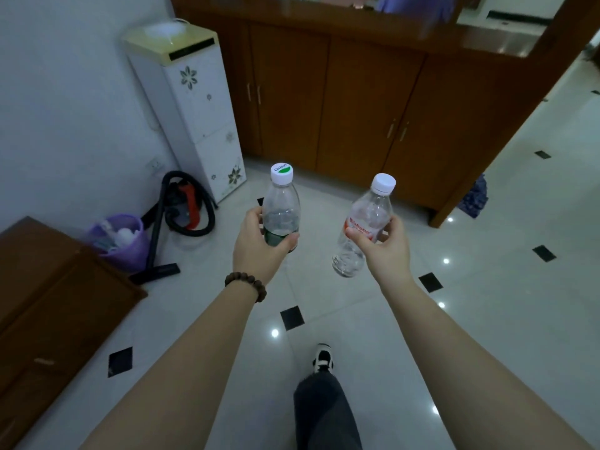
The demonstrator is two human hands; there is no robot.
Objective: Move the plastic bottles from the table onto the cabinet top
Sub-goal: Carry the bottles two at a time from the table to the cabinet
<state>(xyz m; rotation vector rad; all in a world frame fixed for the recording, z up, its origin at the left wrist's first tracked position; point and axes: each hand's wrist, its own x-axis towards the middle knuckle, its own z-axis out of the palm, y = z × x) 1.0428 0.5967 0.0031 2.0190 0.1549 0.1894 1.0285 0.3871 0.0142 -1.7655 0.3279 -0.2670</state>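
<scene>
Both hands up in front, each carrying one bottle, both bottles in the air over the white tiled floor with black diamond insets. Left hand, brown bead bracelet on the wrist, has fingers and thumb wrapped around the lower body of a clear plastic bottle with a green label and a white cap printed green on top; bottle is upright, looks empty. Right hand grips a clear plastic bottle with a red-and-white label and plain white cap at the label, thumb across the front; this one is tilted, cap leaning up and to the right, base hanging below the hand, also looks empty. The two bottles are apart, not touching. Ahead stands the long brown wooden cabinet with paired doors and metal handles; its glossy top runs along the upper edge of view, and something purple on it is blurred, cannot tell what. Left of the cabinet: a white floor-standing water dispenser with flower decals, a black-and-red vacuum cleaner with hose, a purple plastic basket with rubbish. Brown wooden furniture at the lower left edge. One leg in dark trousers and a black-and-white shoe stepping forward at bottom centre.
</scene>
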